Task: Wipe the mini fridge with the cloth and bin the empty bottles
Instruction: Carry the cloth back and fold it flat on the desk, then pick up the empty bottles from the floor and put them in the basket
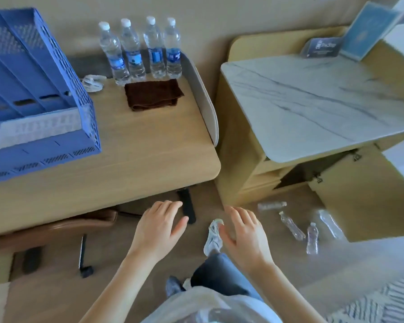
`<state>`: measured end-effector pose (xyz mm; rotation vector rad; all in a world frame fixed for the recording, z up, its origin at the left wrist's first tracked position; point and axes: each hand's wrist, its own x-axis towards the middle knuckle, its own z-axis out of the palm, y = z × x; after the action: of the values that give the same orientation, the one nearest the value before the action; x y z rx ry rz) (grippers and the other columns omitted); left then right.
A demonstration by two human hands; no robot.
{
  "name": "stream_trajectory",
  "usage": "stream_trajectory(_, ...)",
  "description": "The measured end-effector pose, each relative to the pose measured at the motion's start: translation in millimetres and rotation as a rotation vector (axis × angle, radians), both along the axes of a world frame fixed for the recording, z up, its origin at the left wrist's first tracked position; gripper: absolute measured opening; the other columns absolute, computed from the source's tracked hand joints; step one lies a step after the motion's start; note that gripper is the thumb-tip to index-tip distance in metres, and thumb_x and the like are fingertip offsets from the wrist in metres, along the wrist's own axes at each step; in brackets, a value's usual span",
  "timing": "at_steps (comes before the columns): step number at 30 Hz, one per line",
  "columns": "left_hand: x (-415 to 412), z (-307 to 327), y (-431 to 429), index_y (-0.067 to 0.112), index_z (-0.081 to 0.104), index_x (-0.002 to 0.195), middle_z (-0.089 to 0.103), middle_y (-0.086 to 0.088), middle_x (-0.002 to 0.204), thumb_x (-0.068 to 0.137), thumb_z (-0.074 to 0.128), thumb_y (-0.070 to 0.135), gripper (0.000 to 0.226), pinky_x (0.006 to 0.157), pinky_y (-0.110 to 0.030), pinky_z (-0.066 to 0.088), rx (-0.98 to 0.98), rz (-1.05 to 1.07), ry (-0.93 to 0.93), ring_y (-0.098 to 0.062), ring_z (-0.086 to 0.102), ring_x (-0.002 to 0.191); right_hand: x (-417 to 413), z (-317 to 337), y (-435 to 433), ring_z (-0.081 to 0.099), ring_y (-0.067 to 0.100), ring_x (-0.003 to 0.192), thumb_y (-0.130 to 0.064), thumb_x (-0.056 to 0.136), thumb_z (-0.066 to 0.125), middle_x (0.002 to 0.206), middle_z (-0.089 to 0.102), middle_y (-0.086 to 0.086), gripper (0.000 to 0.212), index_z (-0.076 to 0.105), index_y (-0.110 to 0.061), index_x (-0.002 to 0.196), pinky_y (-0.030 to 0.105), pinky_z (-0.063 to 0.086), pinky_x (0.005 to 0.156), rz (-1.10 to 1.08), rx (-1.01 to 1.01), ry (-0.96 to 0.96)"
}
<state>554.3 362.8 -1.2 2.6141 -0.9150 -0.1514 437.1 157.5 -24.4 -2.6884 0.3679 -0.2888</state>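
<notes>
A folded dark brown cloth (153,94) lies on the wooden desk (135,159), in front of several full water bottles (140,50) with blue labels. Several empty clear bottles (292,226) lie on the floor beside the open wooden door (364,194) of a marble-topped cabinet (313,99); its dark inside is mostly hidden. My left hand (159,227) and my right hand (245,234) hover low over the floor, fingers relaxed, holding nothing.
A blue mesh file rack (33,89) fills the desk's left side. A crumpled clear wrapper (92,82) lies near the bottles. A brown chair (56,227) is tucked under the desk. Blue sign cards (359,33) stand behind the cabinet. A plastic bag (208,308) is near my body.
</notes>
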Motion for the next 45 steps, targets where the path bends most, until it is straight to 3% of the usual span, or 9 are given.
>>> stream_trajectory(9,-38.1,35.2,-45.5,0.008,0.067,0.119,0.070,-0.003,0.111,0.094,0.039,0.047,0.055,0.083,-0.037,0.055,-0.106,-0.308,-0.045,-0.024,0.064,0.102,-100.0,37.6,-5.9,0.062,0.028,0.104,-0.025,0.087,0.073,0.111,0.068,-0.001,0.034,0.065,-0.017,0.119,0.034,0.050,0.086,-0.359,-0.035,-0.083)
stream_trajectory(15,-81.4,52.9,-105.1,0.014,0.068,0.120,0.071,-0.003,0.116,0.094,0.041,0.051,0.053,0.088,-0.034,0.053,-0.152,-0.550,-0.074,-0.022,0.065,0.108,-178.7,46.0,-16.0,0.063,0.029,0.105,-0.034,0.090,0.064,0.113,0.069,0.002,0.036,0.066,-0.012,0.119,0.037,0.052,0.088,-0.631,-0.079,-0.142)
stream_trajectory(19,-125.3,52.0,-140.7,0.012,0.069,0.115,0.072,-0.003,0.108,0.092,0.053,0.041,0.040,0.083,-0.035,0.056,-0.143,-0.713,-0.123,-0.022,0.066,0.100,-236.1,42.5,-12.1,0.062,0.027,0.104,-0.032,0.091,0.065,0.112,0.069,0.004,0.037,0.066,-0.009,0.121,0.037,0.052,0.088,-0.800,-0.070,-0.157)
stream_trajectory(23,-173.6,38.2,-153.9,0.011,0.070,0.111,0.071,-0.002,0.102,0.092,0.046,0.042,0.044,0.076,-0.036,0.057,-0.112,-0.809,-0.113,-0.023,0.066,0.093,-292.7,26.4,0.7,0.065,0.029,0.102,-0.030,0.092,0.065,0.109,0.070,0.007,0.037,0.067,-0.006,0.120,0.039,0.054,0.085,-0.915,-0.016,-0.104)
stream_trajectory(27,-220.8,20.9,-149.5,0.010,0.071,0.108,0.071,-0.002,0.098,0.090,0.043,0.043,0.046,0.073,-0.038,0.056,-0.046,-0.845,-0.063,-0.025,0.066,0.088,-342.6,11.7,10.9,0.066,0.034,0.102,-0.021,0.087,0.075,0.110,0.070,0.012,0.038,0.068,-0.002,0.119,0.041,0.054,0.087,-0.944,0.044,-0.023)
stream_trajectory(34,-272.5,15.9,-159.4,0.009,0.071,0.108,0.071,-0.001,0.098,0.089,0.042,0.044,0.049,0.073,-0.038,0.055,-0.025,-0.815,-0.021,-0.025,0.066,0.088,-388.9,11.8,-7.3,0.065,0.031,0.103,-0.027,0.090,0.066,0.110,0.070,0.010,0.039,0.067,-0.003,0.121,0.038,0.052,0.088,-0.909,0.035,-0.047)
stream_trajectory(39,-284.9,19.9,-178.5,0.010,0.070,0.110,0.071,-0.002,0.101,0.090,0.039,0.045,0.051,0.077,-0.039,0.055,-0.007,-0.823,-0.009,-0.024,0.066,0.093,-398.9,9.4,-27.3,0.065,0.033,0.099,-0.021,0.088,0.075,0.108,0.070,0.011,0.039,0.067,-0.001,0.121,0.041,0.053,0.087,-0.876,0.000,-0.059)
stream_trajectory(45,-267.4,12.5,-217.2,0.011,0.070,0.110,0.071,-0.002,0.100,0.091,0.044,0.043,0.046,0.076,-0.038,0.057,0.011,-0.801,-0.005,-0.023,0.067,0.091,-378.1,7.5,-72.3,0.066,0.031,0.098,-0.024,0.088,0.071,0.107,0.071,0.009,0.039,0.068,-0.002,0.119,0.040,0.054,0.085,-0.839,-0.023,-0.097)
